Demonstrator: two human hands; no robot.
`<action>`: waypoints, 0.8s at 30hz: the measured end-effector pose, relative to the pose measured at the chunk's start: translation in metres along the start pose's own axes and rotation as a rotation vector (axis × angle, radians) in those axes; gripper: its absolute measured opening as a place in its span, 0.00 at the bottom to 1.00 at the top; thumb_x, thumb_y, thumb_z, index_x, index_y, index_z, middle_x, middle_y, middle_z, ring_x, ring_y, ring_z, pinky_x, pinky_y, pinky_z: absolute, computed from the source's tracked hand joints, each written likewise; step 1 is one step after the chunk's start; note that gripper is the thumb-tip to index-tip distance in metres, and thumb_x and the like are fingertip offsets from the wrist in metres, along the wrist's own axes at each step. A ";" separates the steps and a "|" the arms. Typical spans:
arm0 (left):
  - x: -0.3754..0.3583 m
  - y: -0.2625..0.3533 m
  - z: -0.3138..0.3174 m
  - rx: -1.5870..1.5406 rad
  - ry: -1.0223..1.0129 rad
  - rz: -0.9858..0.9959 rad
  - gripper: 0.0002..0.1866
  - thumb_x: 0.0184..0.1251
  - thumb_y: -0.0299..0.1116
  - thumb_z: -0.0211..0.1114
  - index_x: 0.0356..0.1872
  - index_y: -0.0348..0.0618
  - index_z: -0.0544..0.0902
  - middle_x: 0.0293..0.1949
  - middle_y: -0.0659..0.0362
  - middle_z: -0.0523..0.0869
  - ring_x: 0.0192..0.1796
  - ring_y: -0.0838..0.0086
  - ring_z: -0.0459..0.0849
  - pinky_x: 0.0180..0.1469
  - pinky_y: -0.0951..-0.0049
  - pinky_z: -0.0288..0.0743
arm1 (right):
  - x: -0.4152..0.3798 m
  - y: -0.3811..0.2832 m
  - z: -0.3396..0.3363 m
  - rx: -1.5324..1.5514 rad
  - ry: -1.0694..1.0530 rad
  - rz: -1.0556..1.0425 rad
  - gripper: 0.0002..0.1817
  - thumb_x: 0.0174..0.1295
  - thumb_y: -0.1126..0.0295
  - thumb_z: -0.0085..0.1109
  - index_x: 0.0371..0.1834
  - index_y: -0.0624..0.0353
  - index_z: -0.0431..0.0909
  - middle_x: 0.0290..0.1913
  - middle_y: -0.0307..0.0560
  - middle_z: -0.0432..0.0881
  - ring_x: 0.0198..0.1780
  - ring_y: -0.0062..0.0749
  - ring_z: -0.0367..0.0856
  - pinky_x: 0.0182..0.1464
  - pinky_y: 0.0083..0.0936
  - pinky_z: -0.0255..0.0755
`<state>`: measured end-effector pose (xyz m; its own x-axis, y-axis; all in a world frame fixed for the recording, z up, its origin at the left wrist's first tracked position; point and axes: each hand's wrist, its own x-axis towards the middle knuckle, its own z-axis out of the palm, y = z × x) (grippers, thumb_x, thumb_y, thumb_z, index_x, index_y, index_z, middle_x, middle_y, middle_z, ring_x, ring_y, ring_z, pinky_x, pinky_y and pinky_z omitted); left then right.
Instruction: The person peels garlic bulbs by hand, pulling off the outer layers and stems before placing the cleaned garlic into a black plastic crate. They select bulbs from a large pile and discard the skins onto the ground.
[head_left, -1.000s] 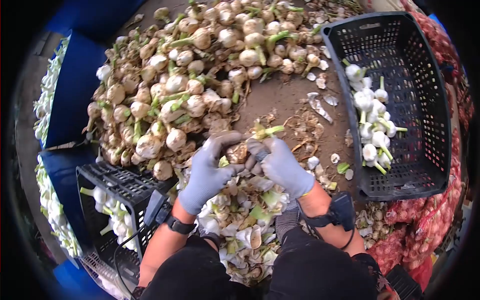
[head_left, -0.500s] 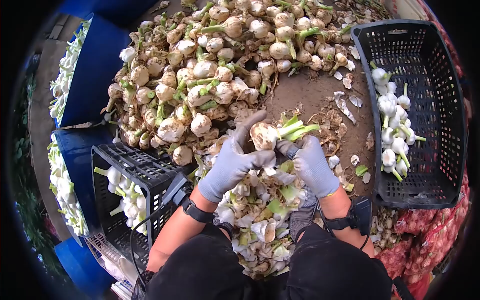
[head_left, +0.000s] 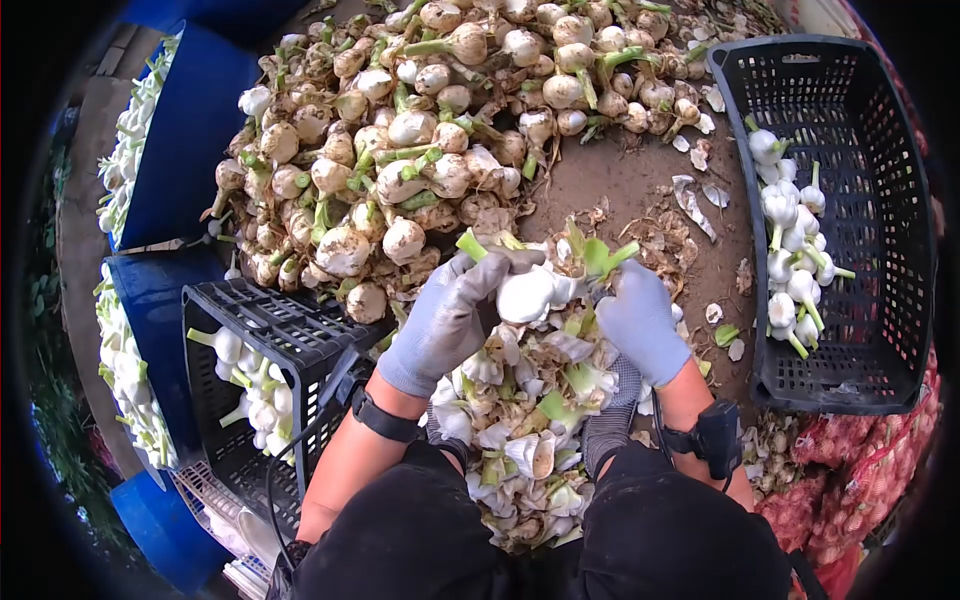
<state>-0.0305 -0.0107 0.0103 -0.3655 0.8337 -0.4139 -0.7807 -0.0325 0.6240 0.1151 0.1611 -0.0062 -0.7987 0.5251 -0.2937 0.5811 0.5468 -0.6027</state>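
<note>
A garlic bulb point(head_left: 525, 295), its surface white and clean, is between my gloved hands. My left hand point(head_left: 450, 310) grips the bulb from the left, with a piece of green stem by its fingertips. Close to the green leaves point(head_left: 598, 256) on the bulb's right, my right hand point(head_left: 635, 318) is closed; something dark shows at its fingers, too small to make out. Below both hands lies a heap of peeled skins and leaves point(head_left: 530, 455) between my feet.
Soil-stained garlic point(head_left: 410, 130) is piled ahead. A black crate point(head_left: 745, 210) with white bulbs stands right, another black crate point(head_left: 290, 315) left. Blue containers point(head_left: 185, 150) of garlic stand far left. Red net sacks point(head_left: 850, 480) lie at the lower right.
The bulb's brown outer skin has come away, showing white. The peel and leaves have parted to both sides, and my right hand has shifted slightly right.
</note>
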 end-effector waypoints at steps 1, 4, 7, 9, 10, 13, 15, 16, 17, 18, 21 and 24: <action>0.001 0.001 -0.002 0.002 0.002 0.004 0.21 0.73 0.45 0.61 0.53 0.36 0.78 0.58 0.50 0.80 0.58 0.65 0.81 0.61 0.61 0.77 | -0.002 0.001 0.000 -0.107 -0.075 -0.038 0.11 0.51 0.73 0.57 0.37 0.66 0.81 0.32 0.64 0.82 0.37 0.58 0.84 0.41 0.44 0.78; 0.005 0.013 -0.006 -0.320 0.038 0.133 0.22 0.78 0.38 0.50 0.63 0.32 0.72 0.71 0.48 0.68 0.71 0.55 0.69 0.69 0.56 0.69 | -0.021 0.001 0.005 -0.235 -0.489 -0.081 0.12 0.51 0.65 0.59 0.32 0.63 0.83 0.29 0.62 0.83 0.33 0.56 0.84 0.38 0.45 0.78; 0.021 0.019 -0.021 -0.381 0.116 0.206 0.25 0.79 0.38 0.50 0.70 0.34 0.65 0.71 0.49 0.67 0.71 0.55 0.69 0.72 0.53 0.64 | -0.047 -0.009 0.002 0.030 -1.040 -0.342 0.13 0.52 0.65 0.56 0.28 0.65 0.83 0.25 0.62 0.81 0.31 0.57 0.84 0.37 0.46 0.77; 0.034 0.021 -0.006 -0.274 0.109 0.237 0.27 0.78 0.39 0.52 0.71 0.36 0.63 0.71 0.49 0.67 0.71 0.56 0.69 0.72 0.53 0.64 | -0.042 -0.015 -0.008 0.126 -1.065 -0.352 0.11 0.47 0.70 0.55 0.30 0.64 0.83 0.27 0.62 0.81 0.32 0.56 0.83 0.37 0.44 0.77; 0.039 0.023 0.013 -0.173 0.109 0.267 0.29 0.77 0.39 0.53 0.73 0.38 0.61 0.71 0.50 0.67 0.71 0.58 0.69 0.72 0.53 0.64 | -0.040 -0.016 -0.011 0.222 -1.099 -0.360 0.14 0.42 0.74 0.54 0.33 0.63 0.84 0.29 0.62 0.82 0.33 0.56 0.83 0.38 0.42 0.76; 0.045 0.037 0.086 0.188 -0.197 0.365 0.38 0.71 0.42 0.64 0.75 0.41 0.56 0.70 0.51 0.67 0.69 0.62 0.71 0.71 0.60 0.64 | -0.032 -0.004 -0.003 -0.077 -0.742 -0.202 0.17 0.47 0.75 0.55 0.43 0.60 0.82 0.34 0.61 0.83 0.40 0.56 0.83 0.42 0.43 0.75; 0.058 0.041 0.066 0.777 -0.095 0.349 0.37 0.70 0.41 0.64 0.75 0.41 0.57 0.69 0.50 0.69 0.67 0.60 0.72 0.69 0.64 0.66 | -0.015 0.002 0.000 -0.177 -0.465 -0.177 0.16 0.49 0.75 0.56 0.43 0.58 0.81 0.33 0.59 0.83 0.40 0.56 0.83 0.43 0.45 0.76; 0.066 0.024 0.035 1.011 -0.081 0.302 0.38 0.70 0.41 0.64 0.75 0.41 0.57 0.68 0.49 0.69 0.68 0.58 0.72 0.69 0.64 0.66 | -0.001 -0.006 0.000 -0.268 -0.374 -0.084 0.14 0.51 0.74 0.57 0.42 0.57 0.81 0.38 0.56 0.83 0.42 0.56 0.82 0.45 0.44 0.77; 0.064 -0.002 0.009 1.310 -0.042 0.189 0.38 0.67 0.43 0.66 0.73 0.41 0.60 0.67 0.47 0.70 0.69 0.54 0.70 0.69 0.60 0.65 | 0.013 0.002 0.011 -0.336 -0.238 -0.128 0.18 0.51 0.72 0.60 0.48 0.54 0.80 0.42 0.52 0.83 0.44 0.52 0.82 0.46 0.42 0.77; 0.054 -0.031 -0.014 1.601 0.007 0.061 0.39 0.64 0.45 0.68 0.72 0.41 0.63 0.66 0.45 0.70 0.70 0.51 0.68 0.70 0.56 0.64 | 0.025 0.014 0.029 -0.402 -0.109 -0.173 0.22 0.52 0.69 0.62 0.53 0.50 0.80 0.47 0.49 0.84 0.47 0.48 0.82 0.47 0.40 0.76; -0.020 -0.090 -0.041 1.964 0.039 0.238 0.39 0.57 0.51 0.70 0.68 0.42 0.70 0.64 0.45 0.73 0.71 0.46 0.65 0.70 0.43 0.58 | 0.017 0.011 0.066 -0.375 -0.186 -0.280 0.40 0.51 0.72 0.60 0.73 0.37 0.64 0.66 0.50 0.72 0.58 0.52 0.74 0.62 0.48 0.67; -0.068 -0.095 -0.067 1.736 -0.393 -0.057 0.37 0.57 0.47 0.71 0.66 0.42 0.72 0.57 0.49 0.79 0.57 0.54 0.79 0.54 0.57 0.76 | -0.041 0.000 0.074 -0.259 -0.590 -0.361 0.37 0.51 0.70 0.60 0.70 0.37 0.68 0.68 0.50 0.70 0.62 0.53 0.73 0.60 0.47 0.71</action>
<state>0.0349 -0.1012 -0.0655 -0.0259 0.8915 -0.4524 0.6879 0.3443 0.6390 0.1365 0.0911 -0.0487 -0.8557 -0.1153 -0.5045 0.2257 0.7941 -0.5642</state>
